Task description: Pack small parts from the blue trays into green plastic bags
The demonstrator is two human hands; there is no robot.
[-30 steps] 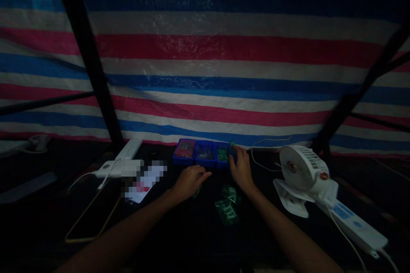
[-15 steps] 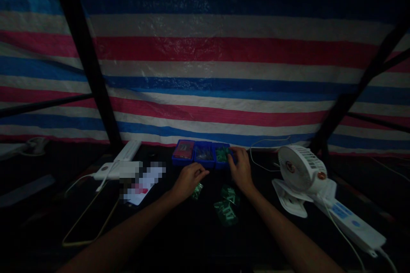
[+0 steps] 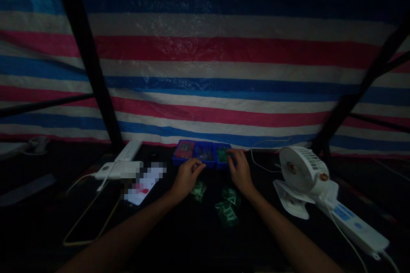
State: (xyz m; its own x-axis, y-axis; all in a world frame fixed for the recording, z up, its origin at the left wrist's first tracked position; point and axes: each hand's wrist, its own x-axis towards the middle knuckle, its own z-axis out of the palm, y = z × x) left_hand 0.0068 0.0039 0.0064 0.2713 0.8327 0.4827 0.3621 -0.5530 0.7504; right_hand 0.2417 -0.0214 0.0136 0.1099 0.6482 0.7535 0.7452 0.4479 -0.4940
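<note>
My left hand [image 3: 187, 175] hovers in front of the blue bins, thumb and fingers pinched together; whatever lies between the fingertips is too small to make out. A green packet [image 3: 199, 191] lies just beneath it. Over the right edge of the right-hand blue bin, which holds small green pieces [image 3: 222, 153], is my right hand [image 3: 241, 170], its thumb and index finger apart. The middle bin holds dark thin pieces [image 3: 204, 153], and the left one a reddish packet [image 3: 185, 149]. Two green packets with pale pieces inside [image 3: 226, 214] rest on the dark table near my right wrist.
To the right stands a white fan [image 3: 301, 170] beside a white power strip [image 3: 355, 224] with cables. On the left lie a phone [image 3: 92, 217], a partly blurred card [image 3: 144, 190] and white chargers [image 3: 128, 153]. Dark posts [image 3: 91, 68] frame a striped sheet [image 3: 205, 51] behind.
My left hand has shifted slightly up and left, showing more of the green packet below it. My right hand stays at the right bin, with its fingers slightly moved.
</note>
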